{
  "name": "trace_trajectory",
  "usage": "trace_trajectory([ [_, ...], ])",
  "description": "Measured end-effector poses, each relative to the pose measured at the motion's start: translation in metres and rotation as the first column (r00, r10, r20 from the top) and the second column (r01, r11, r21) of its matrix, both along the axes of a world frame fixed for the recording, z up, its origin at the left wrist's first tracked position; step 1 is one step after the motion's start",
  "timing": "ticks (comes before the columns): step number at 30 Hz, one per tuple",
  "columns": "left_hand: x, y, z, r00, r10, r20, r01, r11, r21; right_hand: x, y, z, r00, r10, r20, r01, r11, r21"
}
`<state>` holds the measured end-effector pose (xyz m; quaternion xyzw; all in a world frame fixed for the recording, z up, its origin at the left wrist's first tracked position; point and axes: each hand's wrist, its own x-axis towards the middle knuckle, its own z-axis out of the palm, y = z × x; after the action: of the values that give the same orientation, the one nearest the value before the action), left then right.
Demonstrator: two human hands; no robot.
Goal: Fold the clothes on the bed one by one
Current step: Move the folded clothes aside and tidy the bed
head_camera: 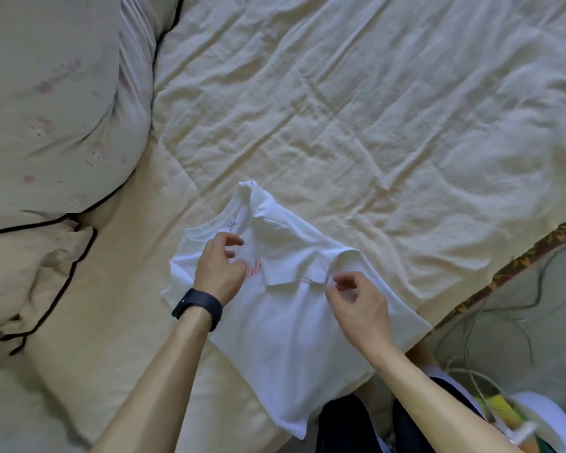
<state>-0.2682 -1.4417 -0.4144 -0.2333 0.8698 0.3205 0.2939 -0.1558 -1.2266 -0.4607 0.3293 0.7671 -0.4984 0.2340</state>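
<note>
Lower centre: the right hand (356, 305) pinched the sleeve (291, 266) folded across the shirt (275, 338), likely squaring it. The left hand (218, 273) hovered, grip loose.

Bed covered in wrinkled cream quilted cotton sheet (373, 119), stitched seams crossing it diagonally. Sheet fills most of view. Bed's near edge runs slantwise at lower right, with a dark leaf-patterned side band (520, 261) showing below it.

Left side of bed: big plump cream pillow with faint pink flower print and black piping (53, 103). Just below it, touching, a second cream pillow with black piping (30, 276), flatter and creased.

White short-sleeved cotton T-shirt (285, 338) lies flat by the near edge, collar toward the pillows, hem hanging over the edge. One sleeve folded in over the front, partly covering pink lettering.
</note>
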Motion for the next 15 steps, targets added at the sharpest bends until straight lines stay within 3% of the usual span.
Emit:
trace_trajectory([
  [2,-0.015,0.011,-0.002,0.993,0.115,-0.026,-0.113,0.992,0.059,-0.012,-0.003,0.007,0.967,-0.205,0.151,0.221,0.971,-0.093],
  [4,-0.031,0.021,-0.006,0.991,0.123,0.057,-0.128,0.987,0.094,-0.03,-0.004,0.012,0.902,-0.348,0.254,0.405,0.887,-0.223],
  [7,-0.053,0.03,-0.016,0.987,-0.001,0.162,-0.003,1.0,0.021,-0.057,-0.006,0.011,0.827,-0.429,0.362,0.545,0.769,-0.334],
  [9,-0.067,0.032,-0.022,0.988,-0.056,0.144,0.054,0.998,0.013,-0.069,-0.008,0.005,0.766,-0.458,0.452,0.625,0.697,-0.352],
  [13,-0.094,0.048,-0.028,0.992,0.042,0.122,-0.079,0.947,0.312,-0.073,0.004,-0.012,0.618,-0.55,0.562,0.786,0.404,-0.468],
  [15,-0.104,0.057,-0.04,0.987,0.091,0.132,-0.135,0.915,0.38,-0.07,0.009,-0.019,0.585,-0.572,0.575,0.805,0.321,-0.5],
])
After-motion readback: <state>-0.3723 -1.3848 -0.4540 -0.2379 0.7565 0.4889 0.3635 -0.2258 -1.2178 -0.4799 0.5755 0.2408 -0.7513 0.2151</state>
